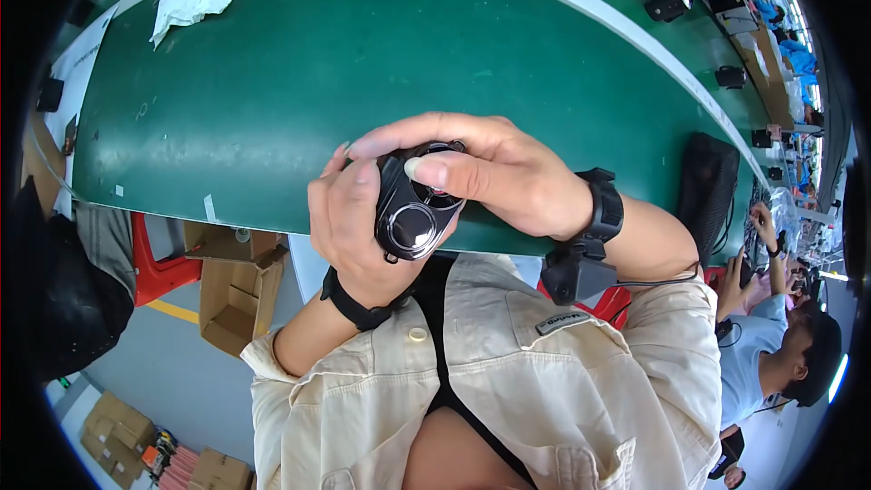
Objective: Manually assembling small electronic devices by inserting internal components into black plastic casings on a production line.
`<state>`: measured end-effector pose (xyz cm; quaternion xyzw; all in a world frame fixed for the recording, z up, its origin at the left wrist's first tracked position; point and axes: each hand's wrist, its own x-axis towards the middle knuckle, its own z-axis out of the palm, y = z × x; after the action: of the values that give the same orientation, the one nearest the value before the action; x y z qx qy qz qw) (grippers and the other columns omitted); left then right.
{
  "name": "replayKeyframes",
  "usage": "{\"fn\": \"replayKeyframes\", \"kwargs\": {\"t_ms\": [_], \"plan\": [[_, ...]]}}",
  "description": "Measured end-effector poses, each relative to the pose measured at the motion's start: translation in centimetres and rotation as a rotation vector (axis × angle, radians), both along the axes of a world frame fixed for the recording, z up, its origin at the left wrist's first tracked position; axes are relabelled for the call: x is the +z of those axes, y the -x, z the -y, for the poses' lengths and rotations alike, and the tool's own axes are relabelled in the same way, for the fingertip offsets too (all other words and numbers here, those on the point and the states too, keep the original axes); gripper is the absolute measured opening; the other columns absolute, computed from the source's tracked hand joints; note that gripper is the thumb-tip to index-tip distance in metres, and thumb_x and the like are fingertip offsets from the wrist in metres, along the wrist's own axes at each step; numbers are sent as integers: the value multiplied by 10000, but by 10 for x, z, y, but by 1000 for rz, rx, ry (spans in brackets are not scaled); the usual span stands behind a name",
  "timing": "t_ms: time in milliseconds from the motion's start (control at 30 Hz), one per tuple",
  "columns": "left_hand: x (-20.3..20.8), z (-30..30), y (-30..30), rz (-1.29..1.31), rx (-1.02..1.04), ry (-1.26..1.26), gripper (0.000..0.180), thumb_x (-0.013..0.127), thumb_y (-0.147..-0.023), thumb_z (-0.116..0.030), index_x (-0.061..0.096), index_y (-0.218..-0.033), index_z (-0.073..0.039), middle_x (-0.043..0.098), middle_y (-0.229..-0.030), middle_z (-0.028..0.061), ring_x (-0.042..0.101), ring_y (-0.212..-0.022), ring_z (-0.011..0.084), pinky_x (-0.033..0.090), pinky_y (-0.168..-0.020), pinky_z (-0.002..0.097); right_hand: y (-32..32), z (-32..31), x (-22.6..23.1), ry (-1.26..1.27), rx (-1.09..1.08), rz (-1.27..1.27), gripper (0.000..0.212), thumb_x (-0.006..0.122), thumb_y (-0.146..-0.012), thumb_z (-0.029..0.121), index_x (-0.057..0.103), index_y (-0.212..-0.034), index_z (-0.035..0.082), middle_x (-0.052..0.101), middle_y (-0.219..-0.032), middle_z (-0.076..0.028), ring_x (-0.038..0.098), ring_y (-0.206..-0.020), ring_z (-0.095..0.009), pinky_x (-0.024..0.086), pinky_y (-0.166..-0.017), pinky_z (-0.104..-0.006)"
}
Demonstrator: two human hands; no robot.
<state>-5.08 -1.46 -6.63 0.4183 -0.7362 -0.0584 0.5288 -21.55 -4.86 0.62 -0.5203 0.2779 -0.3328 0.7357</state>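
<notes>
A small glossy black device (414, 229) with two round, chrome-ringed faces is held between my hands, near the front edge of the green table (299, 82). Its exact kind I cannot make out. My left hand (347, 222) wraps round its left side and underside. Over its upper end, my right hand (504, 168) is closed, with the thumb pressed on the upper round face and the fingers reaching across the top. That thumb partly covers the upper face; the lower one shows plainly. A small loop sticks out at the device's lower end.
A crumpled white cloth or paper (198, 2) lies at the table's far left. On the right rests a long black case (709, 186). An open cardboard box (238, 295) stands below the front edge, beside a red stool (150, 259). People sit along the table at right.
</notes>
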Motion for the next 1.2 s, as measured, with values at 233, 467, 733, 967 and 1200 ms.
{"fn": "replayKeyframes", "kwargs": {"t_ms": [233,467,733,967,1200], "plan": [[-2,5,6,-29,51,49,923,903,-609,-182,388,-1364,-51,578,-1154,170,593,-885,347,530,-800,445,-8,2,-4,-24,-67,38,423,471,-1011,271,503,-1337,3,524,-1343,-142,485,-1256,-228,391,-1043,-350],[-14,9,2,-173,-31,122,963,916,-595,-159,370,-1382,-68,570,-1178,204,596,-969,336,516,-818,425,-18,-7,-3,126,-158,-50,480,443,-1012,328,462,-1378,17,435,-1418,-174,396,-1328,-258,324,-1093,-378],[19,1,6,-225,-115,69,892,919,-577,-184,439,-1314,-34,572,-1168,201,609,-964,325,504,-826,395,2,5,8,516,-27,-145,480,488,-985,273,465,-1382,4,408,-1434,-199,395,-1329,-296,317,-1087,-394],[26,-3,10,-250,-358,-244,742,901,-601,-236,524,-1193,4,585,-1096,157,611,-922,309,492,-789,374,12,5,13,432,141,-120,498,505,-972,275,467,-1379,-10,410,-1430,-195,405,-1321,-306,323,-1081,-390],[12,-3,16,-215,-158,-64,885,893,-615,-214,366,-1309,-63,510,-1210,130,573,-1041,248,461,-876,384,4,-5,8,498,55,-90,490,448,-995,296,473,-1358,-33,406,-1434,-213,410,-1322,-314,324,-1082,-400]]}}
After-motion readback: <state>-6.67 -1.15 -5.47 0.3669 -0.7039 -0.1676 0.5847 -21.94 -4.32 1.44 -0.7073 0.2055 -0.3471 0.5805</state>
